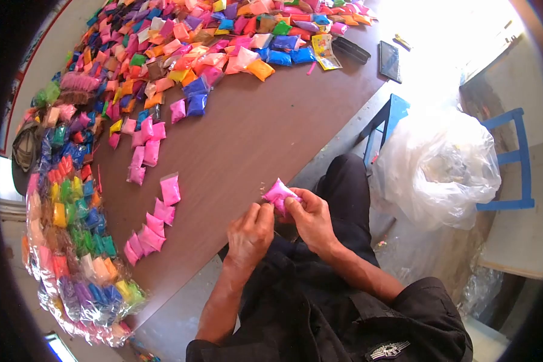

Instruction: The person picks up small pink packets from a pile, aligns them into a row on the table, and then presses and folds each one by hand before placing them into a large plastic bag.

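Pinching one pink packet (279, 193) between thumb and fingers, your left hand (250, 232) and your right hand (311, 217) are both closed on it. Each grip takes one side, and you hold the packet over your lap, just off the near edge of the bench (247, 133).

A loose line of pink packets (154, 226) lies on the bench just to your left. A second pink line (145, 151) lies farther up, toward the heap. Judging from how they lie, these sorted pinks are the part already done, and they are few.

The mixed heap of coloured packets (163, 48) covers the far end of the bench, with pink, orange, blue, green and purple lying jumbled together. It looks far larger than what is laid out, so most of the work seems to be left.

Along the left edge, more coloured packets sit inside clear wrapped bundles (72, 241). At the far right corner of the bench lie a dark tablet (390, 60) and a black case (351, 49). A big clear plastic bag (440, 169) stands to your right, near a blue chair (513, 157).
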The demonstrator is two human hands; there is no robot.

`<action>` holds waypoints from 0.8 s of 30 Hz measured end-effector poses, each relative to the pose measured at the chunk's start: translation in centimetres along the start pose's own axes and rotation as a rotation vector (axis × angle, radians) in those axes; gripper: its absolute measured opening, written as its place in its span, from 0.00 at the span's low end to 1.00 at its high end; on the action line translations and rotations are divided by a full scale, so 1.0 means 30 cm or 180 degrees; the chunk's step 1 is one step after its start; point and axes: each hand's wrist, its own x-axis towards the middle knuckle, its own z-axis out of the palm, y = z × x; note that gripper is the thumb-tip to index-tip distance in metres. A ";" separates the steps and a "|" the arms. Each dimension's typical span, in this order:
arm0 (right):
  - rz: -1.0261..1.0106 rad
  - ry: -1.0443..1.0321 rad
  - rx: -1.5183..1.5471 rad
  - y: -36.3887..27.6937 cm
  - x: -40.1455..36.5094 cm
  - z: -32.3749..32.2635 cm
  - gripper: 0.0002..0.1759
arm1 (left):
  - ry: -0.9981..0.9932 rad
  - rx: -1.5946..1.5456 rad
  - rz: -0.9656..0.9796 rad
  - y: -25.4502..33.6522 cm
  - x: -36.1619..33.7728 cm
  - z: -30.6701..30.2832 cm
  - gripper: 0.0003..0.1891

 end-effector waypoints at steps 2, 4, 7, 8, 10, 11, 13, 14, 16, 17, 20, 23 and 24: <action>-0.0106 0.0001 -0.0148 0.000 -0.005 -0.002 0.18 | 0.0027 -0.0155 -0.0164 -0.021 0.014 -0.003 0.08; -0.0112 0.0036 -0.0059 -0.009 -0.010 -0.012 0.18 | 0.0005 -0.0168 -0.0478 -0.056 0.023 -0.015 0.07; -0.0086 0.0137 0.0124 -0.032 -0.019 -0.048 0.18 | 0.0065 -0.0336 -0.0923 -0.102 0.049 -0.033 0.04; -0.0070 0.0180 0.0186 -0.039 -0.020 -0.065 0.18 | 0.0024 -0.0273 -0.0876 -0.108 0.068 -0.042 0.04; -0.0144 0.0240 0.0216 -0.037 -0.014 -0.097 0.19 | -0.0053 -0.0144 -0.0781 -0.123 0.098 -0.052 0.04; -0.0136 0.0282 0.0229 -0.045 -0.011 -0.106 0.19 | -0.0122 -0.0183 -0.0681 -0.126 0.106 -0.054 0.03; -0.0164 0.0350 0.0236 -0.055 -0.008 -0.123 0.18 | -0.0262 -0.0258 -0.0460 -0.126 0.125 -0.058 0.03; -0.0139 0.0360 0.0218 -0.060 -0.011 -0.131 0.18 | -0.0393 -0.0270 -0.0344 -0.118 0.123 -0.065 0.03; -0.0091 0.0384 0.0192 -0.067 -0.017 -0.145 0.18 | -0.0657 -0.0289 -0.0104 -0.096 0.101 -0.089 0.02; -0.0077 0.0408 0.0177 -0.067 -0.018 -0.154 0.18 | -0.0691 -0.0405 -0.0056 -0.083 0.084 -0.103 0.01; -0.0058 0.0466 0.0178 -0.053 -0.017 -0.168 0.19 | -0.0634 -0.0700 -0.0202 -0.065 0.048 -0.115 0.01; -0.0103 0.0436 0.0253 -0.037 -0.017 -0.168 0.19 | -0.0338 -0.0667 -0.0666 -0.099 0.046 -0.087 0.04; -0.0121 0.0387 0.0257 -0.032 -0.017 -0.170 0.19 | -0.0307 -0.0519 -0.0660 -0.121 0.064 -0.081 0.04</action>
